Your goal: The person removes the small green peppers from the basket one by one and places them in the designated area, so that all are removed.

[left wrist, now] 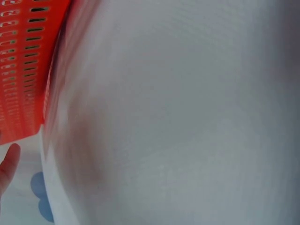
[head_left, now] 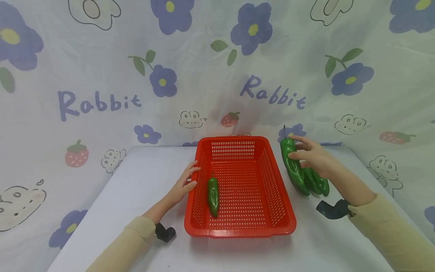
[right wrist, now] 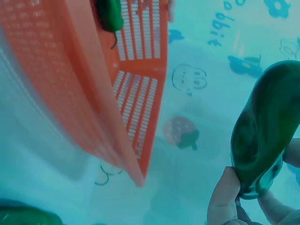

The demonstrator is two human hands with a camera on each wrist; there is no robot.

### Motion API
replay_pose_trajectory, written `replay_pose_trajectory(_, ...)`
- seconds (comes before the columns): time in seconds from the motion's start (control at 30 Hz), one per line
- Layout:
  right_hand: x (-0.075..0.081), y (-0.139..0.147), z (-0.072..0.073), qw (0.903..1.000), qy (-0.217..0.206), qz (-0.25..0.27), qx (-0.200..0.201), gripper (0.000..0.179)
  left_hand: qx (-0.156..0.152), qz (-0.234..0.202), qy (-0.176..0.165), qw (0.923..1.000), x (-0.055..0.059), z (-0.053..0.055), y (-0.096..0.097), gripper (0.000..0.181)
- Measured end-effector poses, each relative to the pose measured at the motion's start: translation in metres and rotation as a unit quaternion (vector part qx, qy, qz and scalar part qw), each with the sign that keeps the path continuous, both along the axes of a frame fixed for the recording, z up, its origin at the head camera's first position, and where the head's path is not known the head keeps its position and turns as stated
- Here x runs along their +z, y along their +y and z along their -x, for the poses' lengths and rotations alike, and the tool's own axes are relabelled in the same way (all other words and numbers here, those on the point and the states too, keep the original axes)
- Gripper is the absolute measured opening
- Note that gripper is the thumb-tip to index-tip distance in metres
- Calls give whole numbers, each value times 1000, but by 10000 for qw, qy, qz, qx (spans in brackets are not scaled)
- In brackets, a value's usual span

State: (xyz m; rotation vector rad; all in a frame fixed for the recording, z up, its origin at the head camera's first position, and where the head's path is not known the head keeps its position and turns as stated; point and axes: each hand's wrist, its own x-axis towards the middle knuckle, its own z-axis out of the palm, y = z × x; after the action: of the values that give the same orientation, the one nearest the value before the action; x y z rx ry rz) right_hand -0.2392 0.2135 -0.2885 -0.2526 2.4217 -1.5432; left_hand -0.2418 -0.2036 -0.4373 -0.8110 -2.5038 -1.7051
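Note:
A long green pepper (head_left: 293, 166) with a thin stem is pinched near its stem end by my right hand (head_left: 314, 155), just right of the red basket (head_left: 240, 232). The right wrist view shows thumb and fingers around this same pepper (right wrist: 262, 131). More green peppers (head_left: 317, 182) lie on the table under and behind it. Inside the basket, along its left side, lies another green pepper (head_left: 213, 196). My left hand (head_left: 183, 186) rests at the basket's left rim with its fingers spread and extended. Only a fingertip (left wrist: 10, 161) of it appears in the left wrist view.
The basket stands on a white table (head_left: 153, 181). Behind and around hangs a pale curtain (head_left: 204, 75) printed with flowers, rabbits and lettering. Dark wrist straps (head_left: 334, 209) sit on both forearms.

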Motion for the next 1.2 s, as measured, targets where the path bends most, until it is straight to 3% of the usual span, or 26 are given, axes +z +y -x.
replay_pose_trajectory(0.63,-11,55,6,9973,489,-230,-488,72,-51,-119,69,9999,-3,0,-2,48)
replay_pose_trajectory(0.73,-13,61,5,9972,525,-192,-506,72,-57,-76,51,9999,10,-8,2,47)
replay_pose_trajectory(0.87,-16,69,6,9965,537,-247,-589,73,-44,-72,42,10000,9,-8,3,47)
replay_pose_trajectory(0.97,-19,76,7,9961,525,-262,-658,74,-7,-31,113,9999,-2,-1,-1,47)
replay_pose_trajectory(1.2,-28,91,8,9947,514,-318,-835,73,-31,-6,40,10000,23,-15,7,47)
